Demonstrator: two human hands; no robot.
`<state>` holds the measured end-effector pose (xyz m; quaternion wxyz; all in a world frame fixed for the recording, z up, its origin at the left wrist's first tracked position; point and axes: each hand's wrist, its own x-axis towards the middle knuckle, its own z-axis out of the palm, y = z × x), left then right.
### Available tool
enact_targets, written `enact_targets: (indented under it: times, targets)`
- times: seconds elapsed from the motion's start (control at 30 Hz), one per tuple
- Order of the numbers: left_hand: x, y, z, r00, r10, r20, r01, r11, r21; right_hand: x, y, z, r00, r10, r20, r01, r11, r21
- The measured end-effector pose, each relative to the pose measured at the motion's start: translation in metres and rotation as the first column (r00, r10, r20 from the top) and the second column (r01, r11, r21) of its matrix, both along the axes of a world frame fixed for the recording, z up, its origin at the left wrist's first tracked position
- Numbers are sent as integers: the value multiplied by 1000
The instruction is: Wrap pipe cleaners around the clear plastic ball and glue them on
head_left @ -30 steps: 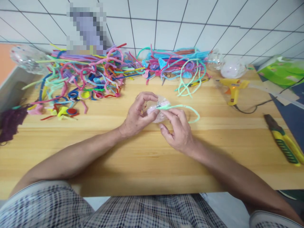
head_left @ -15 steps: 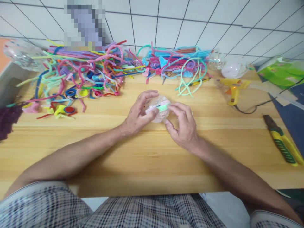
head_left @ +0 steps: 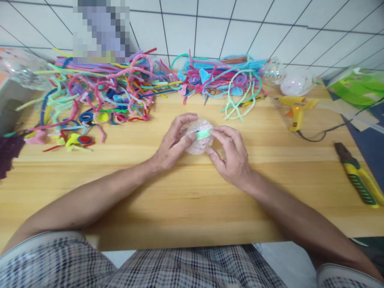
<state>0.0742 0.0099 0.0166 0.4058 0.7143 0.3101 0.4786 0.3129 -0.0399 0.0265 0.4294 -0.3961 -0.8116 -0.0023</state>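
Note:
Over the middle of the table, a clear ball (head_left: 198,149) sits between my two hands, with a mint-green pipe-cleaner strip (head_left: 203,135) across its top. A pale pink piece (head_left: 205,127) lies just behind the strip. My left hand (head_left: 175,143) curves round the ball's left side, its thumb pressing the strip's left end. From the right, my right hand (head_left: 232,154) grips the ball, fingertips at the strip's right end and thumb low on the ball's edge. My fingers hide both sides of the ball.
Tangled pipe cleaners (head_left: 102,86) cover the back left, with more bundles (head_left: 222,66) at back centre. To the right are a yellow glue gun (head_left: 297,110) with its cord, pliers (head_left: 357,176), clear balls (head_left: 297,82) and a green bag (head_left: 357,88). A tiled wall (head_left: 210,30) stands behind.
The ball has turned slightly between my hands, and the green strip now shows more plainly on top. The whole view has shifted a little; both hands keep their hold.

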Motion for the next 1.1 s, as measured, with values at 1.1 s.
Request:
enact_targets:
  times: [1.1]
  targets:
    - [7, -1, -2, 998, 57, -21, -57, 998, 15, 6, 7, 6, 995, 11, -96, -16, 999, -49]
